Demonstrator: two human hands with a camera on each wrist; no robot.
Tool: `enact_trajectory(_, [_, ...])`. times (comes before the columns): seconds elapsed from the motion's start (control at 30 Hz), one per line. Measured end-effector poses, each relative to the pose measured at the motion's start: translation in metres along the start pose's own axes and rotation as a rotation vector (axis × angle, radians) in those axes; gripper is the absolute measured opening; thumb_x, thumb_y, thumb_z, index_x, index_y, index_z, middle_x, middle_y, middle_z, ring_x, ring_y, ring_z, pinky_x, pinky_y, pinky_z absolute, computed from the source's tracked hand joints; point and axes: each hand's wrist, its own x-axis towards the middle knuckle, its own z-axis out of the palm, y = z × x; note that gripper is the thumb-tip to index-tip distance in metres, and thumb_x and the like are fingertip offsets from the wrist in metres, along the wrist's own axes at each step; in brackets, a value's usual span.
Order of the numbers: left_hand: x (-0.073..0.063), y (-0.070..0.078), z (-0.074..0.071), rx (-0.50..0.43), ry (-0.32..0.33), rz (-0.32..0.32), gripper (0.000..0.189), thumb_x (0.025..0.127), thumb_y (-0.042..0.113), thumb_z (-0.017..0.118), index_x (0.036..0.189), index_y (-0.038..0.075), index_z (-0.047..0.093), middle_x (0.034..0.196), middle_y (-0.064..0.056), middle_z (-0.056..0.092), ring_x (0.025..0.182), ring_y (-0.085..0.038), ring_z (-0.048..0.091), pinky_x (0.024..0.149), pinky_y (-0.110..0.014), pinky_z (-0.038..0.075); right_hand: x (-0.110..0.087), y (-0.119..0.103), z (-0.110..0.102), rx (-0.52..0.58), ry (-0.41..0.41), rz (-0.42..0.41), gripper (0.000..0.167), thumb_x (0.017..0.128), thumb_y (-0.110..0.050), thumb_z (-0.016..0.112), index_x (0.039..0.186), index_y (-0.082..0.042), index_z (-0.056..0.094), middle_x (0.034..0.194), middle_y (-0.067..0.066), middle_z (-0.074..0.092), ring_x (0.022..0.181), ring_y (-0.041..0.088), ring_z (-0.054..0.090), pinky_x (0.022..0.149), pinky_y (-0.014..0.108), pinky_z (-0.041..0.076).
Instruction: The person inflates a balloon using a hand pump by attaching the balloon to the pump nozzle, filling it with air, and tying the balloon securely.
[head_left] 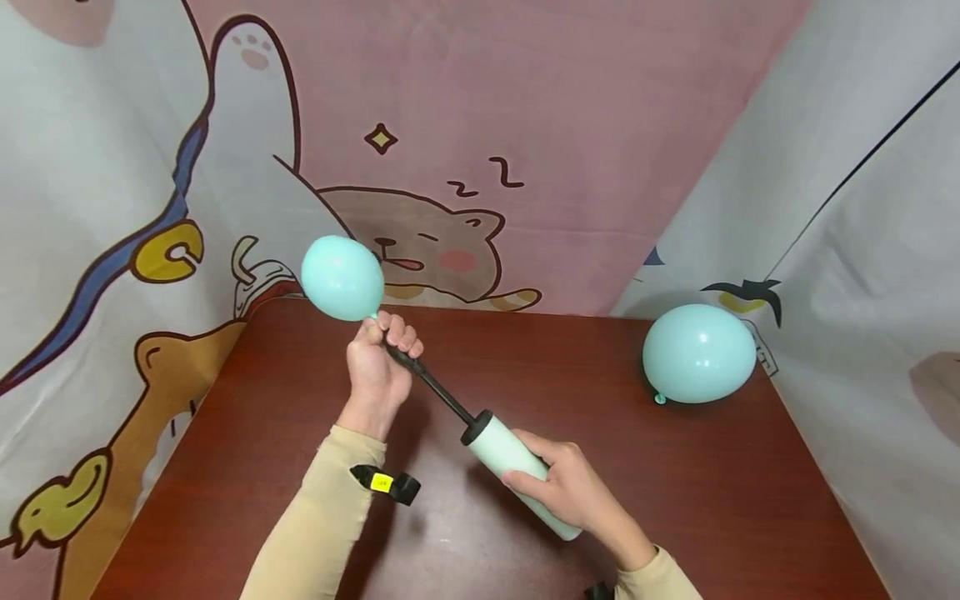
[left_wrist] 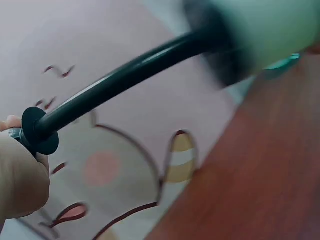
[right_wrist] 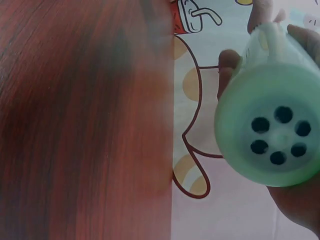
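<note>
Above the table, pinching a balloon to the pump with the left hand, apparently against leaks; wrapping the right hand round the pump, likely for steadiness.

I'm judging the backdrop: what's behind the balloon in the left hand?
A printed sheet, with a drawn sleeping animal at right; the print directly behind the balloon is covered.

Your left hand holds 1 turquoise balloon at the end of the black pump rod; your right hand grips the mint barrel. 1 knotted balloon sits far right on the table.
</note>
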Motion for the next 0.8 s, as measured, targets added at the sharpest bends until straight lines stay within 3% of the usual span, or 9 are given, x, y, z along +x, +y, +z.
enact_trajectory(0.17, [-0.017, -0.041, 0.002, 0.059, -0.009, -0.078, 0.041, 0.11, 0.012, 0.025, 0.072, 0.017, 0.041, 0.058, 0.005, 0.038, 0.052, -0.01, 0.037, 0.051, -0.023, 0.034, 0.011, -0.004, 0.006, 0.01, 0.022, 0.077, 0.04, 0.091, -0.021, 0.078, 0.128, -0.008, 0.07, 0.099, 0.003, 0.075, 0.074, 0.004, 0.062, 0.065, 0.025, 0.053])
enact_trajectory(0.3, [-0.028, -0.056, 0.0, 0.072, 0.007, -0.109, 0.038, 0.106, 0.007, 0.025, 0.073, 0.017, 0.041, 0.059, 0.005, 0.038, 0.053, -0.01, 0.037, 0.052, -0.024, 0.033, 0.014, -0.006, 0.011, 0.036, 0.028, 0.128, 0.043, 0.091, -0.021, 0.079, 0.13, -0.006, 0.07, 0.102, 0.007, 0.076, 0.074, 0.005, 0.062, 0.066, 0.025, 0.054])
enact_trajectory(0.43, [-0.031, -0.049, -0.003, 0.078, -0.012, -0.104, 0.039, 0.108, 0.01, 0.024, 0.073, 0.017, 0.04, 0.059, 0.005, 0.039, 0.054, -0.01, 0.038, 0.052, -0.024, 0.034, 0.013, -0.008, 0.016, 0.072, 0.019, 0.128, 0.043, 0.091, -0.022, 0.079, 0.131, -0.007, 0.07, 0.102, 0.006, 0.076, 0.075, 0.004, 0.062, 0.067, 0.025, 0.054])
enact_trajectory(0.57, [-0.03, -0.035, -0.003, 0.064, -0.042, -0.101, 0.041, 0.11, 0.014, 0.023, 0.073, 0.016, 0.041, 0.059, 0.004, 0.039, 0.053, -0.01, 0.038, 0.052, -0.024, 0.035, 0.016, -0.013, 0.019, 0.075, 0.018, 0.074, 0.039, 0.092, -0.021, 0.078, 0.128, -0.01, 0.071, 0.096, 0.002, 0.075, 0.074, 0.003, 0.062, 0.066, 0.025, 0.054])
enact_trajectory(0.8, [-0.028, -0.025, -0.002, 0.059, -0.052, -0.081, 0.04, 0.107, 0.009, 0.022, 0.073, 0.016, 0.041, 0.059, 0.004, 0.038, 0.053, -0.01, 0.038, 0.052, -0.024, 0.035, 0.017, -0.019, 0.019, 0.061, 0.034, 0.024, 0.039, 0.091, -0.018, 0.078, 0.128, -0.01, 0.071, 0.096, 0.001, 0.075, 0.074, 0.003, 0.063, 0.066, 0.025, 0.055])
